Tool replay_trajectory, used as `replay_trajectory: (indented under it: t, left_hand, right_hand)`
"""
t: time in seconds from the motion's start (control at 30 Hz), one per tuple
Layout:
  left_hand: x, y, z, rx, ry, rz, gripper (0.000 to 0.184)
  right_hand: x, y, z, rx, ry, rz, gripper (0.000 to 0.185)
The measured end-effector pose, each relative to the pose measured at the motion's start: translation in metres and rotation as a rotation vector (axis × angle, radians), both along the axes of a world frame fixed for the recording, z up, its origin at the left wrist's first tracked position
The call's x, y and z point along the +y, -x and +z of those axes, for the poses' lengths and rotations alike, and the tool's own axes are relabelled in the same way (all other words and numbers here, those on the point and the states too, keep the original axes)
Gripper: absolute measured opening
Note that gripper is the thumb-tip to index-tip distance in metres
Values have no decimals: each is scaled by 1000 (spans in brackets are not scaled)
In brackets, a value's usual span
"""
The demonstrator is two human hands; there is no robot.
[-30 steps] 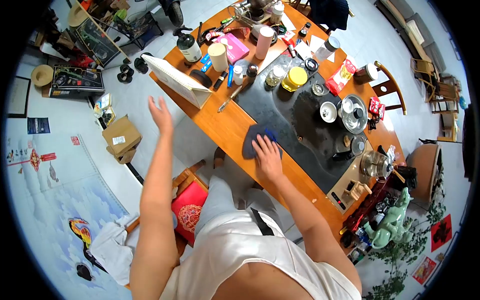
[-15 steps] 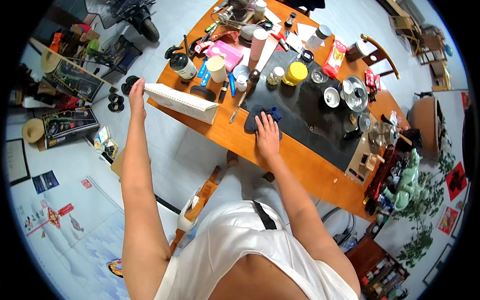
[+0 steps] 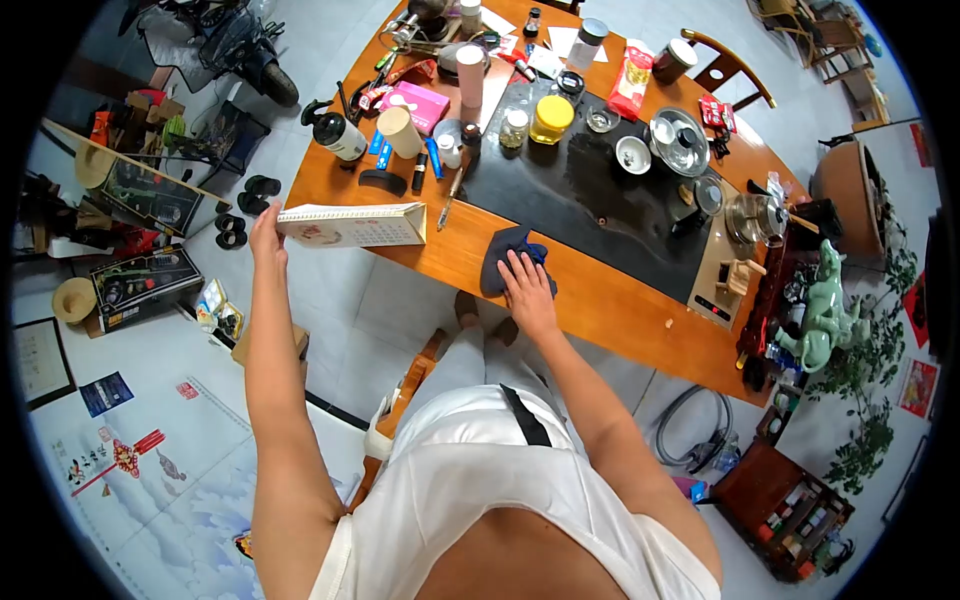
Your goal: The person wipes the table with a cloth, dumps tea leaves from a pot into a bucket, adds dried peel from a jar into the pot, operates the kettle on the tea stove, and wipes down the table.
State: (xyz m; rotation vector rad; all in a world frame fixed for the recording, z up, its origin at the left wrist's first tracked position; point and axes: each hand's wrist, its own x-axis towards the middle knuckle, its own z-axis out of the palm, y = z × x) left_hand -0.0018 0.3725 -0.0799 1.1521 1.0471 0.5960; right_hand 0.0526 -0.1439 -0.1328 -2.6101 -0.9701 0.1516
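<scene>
My left hand (image 3: pixel 268 238) is at the left end of a standing desk calendar (image 3: pixel 355 226), its fingers pressed together along the calendar's edge. The calendar stands near the table's front left edge. My right hand (image 3: pixel 528 290) lies with fingers spread on a dark grey cloth (image 3: pixel 506 250), which rests on the wooden table (image 3: pixel 600 290) by the front edge of the black tray (image 3: pixel 590 215). Part of the cloth is hidden under that hand. A thin pen-like tool (image 3: pixel 450 198) lies between the calendar and the cloth.
Behind the calendar are a pump bottle (image 3: pixel 340 137), a cream cup (image 3: pixel 399 132) and a pink box (image 3: pixel 418 105). A yellow-lidded jar (image 3: pixel 551 120), a white bowl (image 3: pixel 632 155) and a steel pot (image 3: pixel 680 142) stand farther right. A glass kettle (image 3: pixel 752 218) is at the right end.
My left hand has come to the calendar's left end, and the calendar is turned more parallel to the table's front edge. My right hand and the cloth are now nearer the front edge.
</scene>
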Motion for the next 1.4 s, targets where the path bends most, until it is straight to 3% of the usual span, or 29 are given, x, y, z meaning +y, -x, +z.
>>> replay_trajectory:
  t: [0.1,0.13,0.2,0.3,0.4,0.57,0.87,1.0,1.27,1.4]
  left_hand:
    - [-27,14,22,52,-10,-99,30]
    - [-32,19,28,75,-24,-232,38]
    - [-42,21,37,279,-175,-373,34]
    - [-60,26,47,91,-54,-415,28]
    - [-42,45,25,-51,0,-473,19]
    - [-65,69,30,-92,9,-381,18]
    - [-155,29,100,-102,59,-445,16]
    - [-215,-14,132,-145,82,-594,22]
    - [-363,-116,90,-155,156,-953,16]
    - [-422,-145,59,-160,179,-999,19]
  right_hand:
    - [-11,7,-3,2,11,15,56]
    - [-15,8,-4,-1,28,21,56]
    - [-21,11,-3,-3,62,36,56]
    - [-31,16,3,28,57,39,55]
    - [-38,22,-2,-6,73,34,54]
    - [-50,28,-5,-22,54,39,55]
    - [-50,28,-9,-2,23,46,52]
    - [-51,27,-9,1,-1,41,52]
    - [-47,29,-5,5,53,31,57]
    - [-43,27,-8,-16,30,31,55]
